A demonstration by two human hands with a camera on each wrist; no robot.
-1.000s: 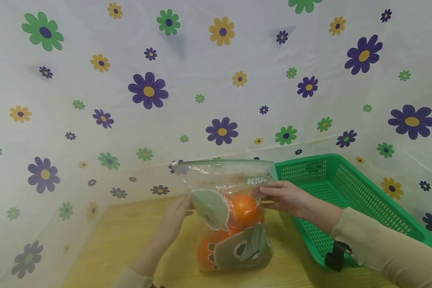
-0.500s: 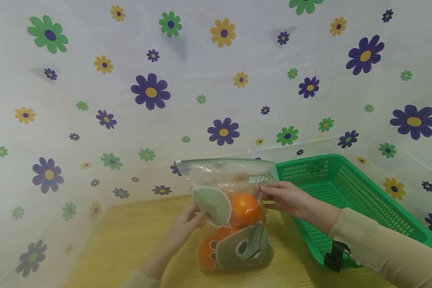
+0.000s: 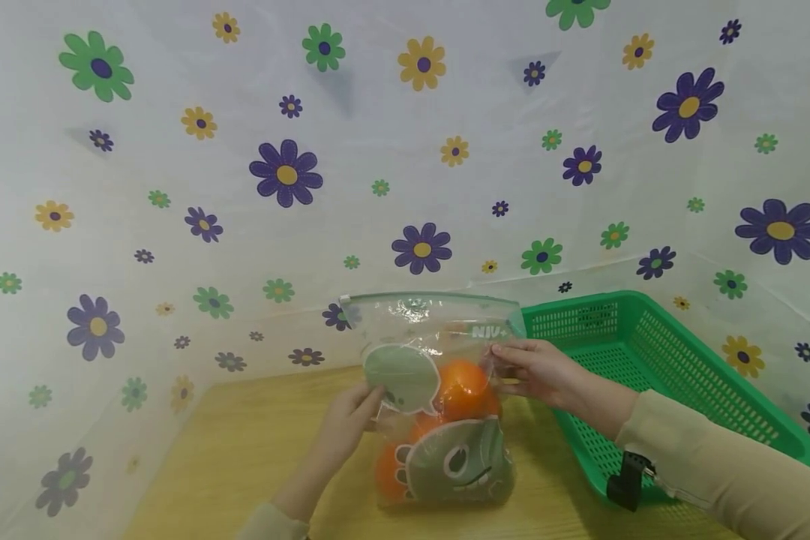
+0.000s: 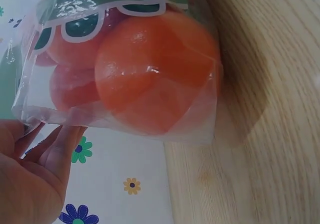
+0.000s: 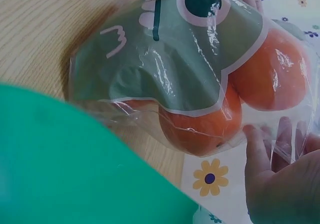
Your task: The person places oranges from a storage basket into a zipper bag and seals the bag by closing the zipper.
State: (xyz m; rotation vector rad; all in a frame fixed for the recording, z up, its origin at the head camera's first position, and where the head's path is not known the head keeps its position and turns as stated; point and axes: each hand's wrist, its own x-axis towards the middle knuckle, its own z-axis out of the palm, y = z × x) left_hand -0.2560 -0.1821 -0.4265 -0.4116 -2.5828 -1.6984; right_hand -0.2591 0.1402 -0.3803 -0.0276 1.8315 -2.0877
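A clear zip-top bag (image 3: 455, 469) with a green cartoon print stands upright on the wooden table, its white slider (image 3: 345, 299) at the top left corner. Several oranges (image 3: 463, 388) show through the plastic, one large orange (image 4: 157, 74) at the bottom in the left wrist view. My left hand (image 3: 346, 424) pinches the bag's left edge, thumb in front and fingers partly hidden behind. On the opposite side, my right hand (image 3: 536, 375) pinches the right edge at about the upper orange's height. In the right wrist view its fingers (image 5: 284, 134) show through the plastic.
A green perforated basket (image 3: 702, 375) stands right of the bag, behind my right forearm; its wall is close in the right wrist view. Flower-printed white sheeting (image 3: 351, 225) rises behind the wooden table (image 3: 243, 442).
My left hand has shifted slightly, its thumb coming round to the front of the bag's left edge. The bag's top has swung a little right and straightened. The right hand stays in place.
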